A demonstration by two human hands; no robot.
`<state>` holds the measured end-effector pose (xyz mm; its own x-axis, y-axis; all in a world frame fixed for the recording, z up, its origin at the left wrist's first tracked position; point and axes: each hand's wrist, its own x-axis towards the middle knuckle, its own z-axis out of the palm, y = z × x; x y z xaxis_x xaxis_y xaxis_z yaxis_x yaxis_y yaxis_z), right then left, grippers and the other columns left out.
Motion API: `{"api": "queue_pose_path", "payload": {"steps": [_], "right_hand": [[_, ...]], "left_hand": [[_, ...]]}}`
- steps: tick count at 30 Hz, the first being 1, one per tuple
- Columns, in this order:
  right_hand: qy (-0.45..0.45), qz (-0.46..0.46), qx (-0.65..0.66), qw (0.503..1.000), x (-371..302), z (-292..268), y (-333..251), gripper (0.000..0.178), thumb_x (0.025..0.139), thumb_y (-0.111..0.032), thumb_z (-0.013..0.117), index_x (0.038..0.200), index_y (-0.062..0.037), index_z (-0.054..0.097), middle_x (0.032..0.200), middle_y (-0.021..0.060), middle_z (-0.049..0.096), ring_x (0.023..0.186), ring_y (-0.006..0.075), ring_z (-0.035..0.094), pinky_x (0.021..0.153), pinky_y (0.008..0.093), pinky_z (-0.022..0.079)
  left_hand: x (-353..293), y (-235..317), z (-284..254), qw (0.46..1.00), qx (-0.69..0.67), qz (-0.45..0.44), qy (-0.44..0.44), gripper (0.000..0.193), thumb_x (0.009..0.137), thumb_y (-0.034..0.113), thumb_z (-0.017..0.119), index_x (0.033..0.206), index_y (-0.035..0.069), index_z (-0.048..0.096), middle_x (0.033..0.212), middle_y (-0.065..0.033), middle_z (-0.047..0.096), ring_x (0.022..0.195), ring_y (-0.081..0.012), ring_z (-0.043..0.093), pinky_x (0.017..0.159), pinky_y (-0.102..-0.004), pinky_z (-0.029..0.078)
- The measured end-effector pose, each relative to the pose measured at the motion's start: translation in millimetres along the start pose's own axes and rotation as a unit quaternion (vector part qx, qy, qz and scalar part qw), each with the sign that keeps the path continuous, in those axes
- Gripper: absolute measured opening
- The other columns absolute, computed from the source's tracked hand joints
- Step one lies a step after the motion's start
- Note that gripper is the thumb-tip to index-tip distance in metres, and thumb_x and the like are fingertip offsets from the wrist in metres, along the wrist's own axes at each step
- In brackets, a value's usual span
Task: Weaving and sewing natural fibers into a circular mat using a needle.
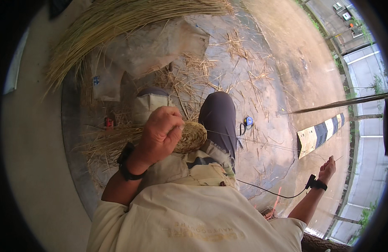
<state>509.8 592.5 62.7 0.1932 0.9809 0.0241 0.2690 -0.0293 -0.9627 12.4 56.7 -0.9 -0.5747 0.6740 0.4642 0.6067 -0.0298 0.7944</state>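
My left hand [160,132] is closed around a coiled, woven straw piece [193,136] held over my lap, with loose straw trailing from it to the left. Far out to the right, my right hand [327,168] pinches a thin thread [265,145] that runs taut from the coil. Both wrists wear black bands, and a thin black cable [269,193] leads to the right one. My knees, one in dark trousers [219,117], show beyond the coil.
A large sheaf of long straw [118,21] lies at the top left over a crumpled sack [156,46]. Straw bits litter the concrete floor. A small blue object [248,122] lies right of my knee. A black-and-white striped kerb block [322,132] stands at right.
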Motion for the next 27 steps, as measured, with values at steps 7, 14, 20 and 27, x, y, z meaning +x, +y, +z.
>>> {"api": "queue_pose_path", "payload": {"steps": [7,14,20,27], "right_hand": [[0.096,-0.029,-0.044,0.994,58.2,-35.4,58.1,0.023,0.1,-0.031,0.064,0.1,-0.008,0.062,0.074,0.0004,0.055,0.043,0.0066,0.034,0.036,0.0266,0.023],[-0.304,-0.261,-0.288,0.87,-119.3,149.1,0.2,0.031,0.104,-0.016,0.062,0.125,0.0055,0.068,0.114,0.0131,0.075,0.11,0.0189,0.067,0.098,0.0323,0.051],[-0.621,-0.254,0.025,0.741,-376.1,257.4,-44.2,0.038,0.093,-0.004,0.074,0.13,-0.0002,0.065,0.111,0.0177,0.072,0.084,0.0181,0.07,0.078,0.0293,0.056],[-0.635,-0.27,-0.002,0.724,-414.3,276.2,-44.8,0.027,0.092,-0.008,0.074,0.116,-0.0007,0.065,0.087,0.0163,0.069,0.071,0.0303,0.069,0.063,0.036,0.053]], "left_hand": [[-5.9,-14.0,-4.0,0.997,-0.046,-0.046,0.038,0.011,0.093,-0.001,0.065,0.102,0.005,0.063,0.102,-0.0106,0.066,0.094,-0.0242,0.065,0.084,-0.0362,0.053],[1.1,10.0,14.1,0.993,-0.048,-0.104,-0.018,0.006,0.095,0.001,0.066,0.1,0.002,0.064,0.087,-0.0075,0.068,0.078,-0.0143,0.064,0.072,-0.0292,0.052],[0.6,20.0,21.0,0.991,-0.057,-0.116,-0.047,0.007,0.094,0.0,0.066,0.1,0.002,0.065,0.086,-0.0055,0.068,0.077,-0.0109,0.062,0.071,-0.0277,0.051],[-2.2,24.1,17.8,0.995,-0.024,-0.074,-0.056,0.012,0.087,-0.005,0.067,0.097,0.003,0.065,0.085,-0.007,0.067,0.076,-0.0159,0.064,0.068,-0.0304,0.051]]}}
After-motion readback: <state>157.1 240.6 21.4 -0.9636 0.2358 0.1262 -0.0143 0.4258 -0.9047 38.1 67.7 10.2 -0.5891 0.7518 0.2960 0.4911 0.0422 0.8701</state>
